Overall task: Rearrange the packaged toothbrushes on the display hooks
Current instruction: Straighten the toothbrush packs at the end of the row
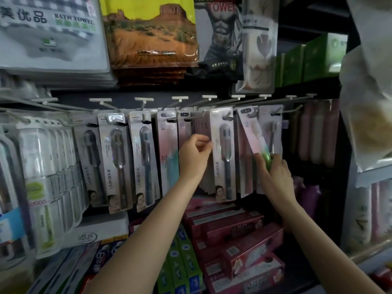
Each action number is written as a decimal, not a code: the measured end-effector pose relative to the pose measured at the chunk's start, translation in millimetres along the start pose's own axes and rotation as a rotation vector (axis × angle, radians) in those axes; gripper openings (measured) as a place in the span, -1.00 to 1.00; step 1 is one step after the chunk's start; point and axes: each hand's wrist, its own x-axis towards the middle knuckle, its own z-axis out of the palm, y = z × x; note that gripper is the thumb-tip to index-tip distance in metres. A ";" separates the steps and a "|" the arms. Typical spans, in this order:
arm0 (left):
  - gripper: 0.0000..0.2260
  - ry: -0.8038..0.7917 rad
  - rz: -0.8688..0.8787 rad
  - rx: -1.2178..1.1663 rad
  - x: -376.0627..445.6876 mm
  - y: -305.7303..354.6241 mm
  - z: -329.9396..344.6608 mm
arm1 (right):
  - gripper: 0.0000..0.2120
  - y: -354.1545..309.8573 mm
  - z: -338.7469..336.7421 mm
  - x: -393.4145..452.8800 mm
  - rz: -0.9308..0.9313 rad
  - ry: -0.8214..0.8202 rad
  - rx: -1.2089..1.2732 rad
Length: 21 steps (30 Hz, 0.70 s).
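Packaged toothbrushes hang in a row on white display hooks (209, 98) across the middle of the shelf wall. My left hand (194, 154) pinches the left edge of a grey-brush pack (224, 153) in front of a stack of pink packs (200, 126). My right hand (273, 172) grips the lower end of a pink-and-green toothbrush pack (253, 134), which hangs tilted from its hook, top left and bottom right. Further left hang grey LMK brush packs (115, 160) and a pink-and-teal pack (168, 153).
Bath towel bags (51, 32) and other pouches hang above. Red toothpaste boxes (235, 236) and green ones (180, 264) are stacked below my arms. White blister packs (40, 187) crowd the left; pink bottles (318, 132) stand at the right.
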 end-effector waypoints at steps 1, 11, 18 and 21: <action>-0.87 -0.006 -0.022 -0.011 2.0 0.4 -0.6 | -0.49 0.7 1.9 -0.2 0.013 -0.020 0.009; -0.95 -0.122 -0.186 -0.218 -1.8 9.7 2.7 | -0.58 6.3 11.3 -5.2 -0.011 -0.153 0.031; -0.94 -0.113 -0.245 -0.335 -3.5 2.9 -5.4 | -0.62 -7.1 6.4 -11.9 -0.190 0.098 -0.037; -0.95 -0.146 -0.259 -0.392 -7.3 0.6 -8.5 | -0.63 -24.7 1.0 -18.0 -0.380 0.113 0.000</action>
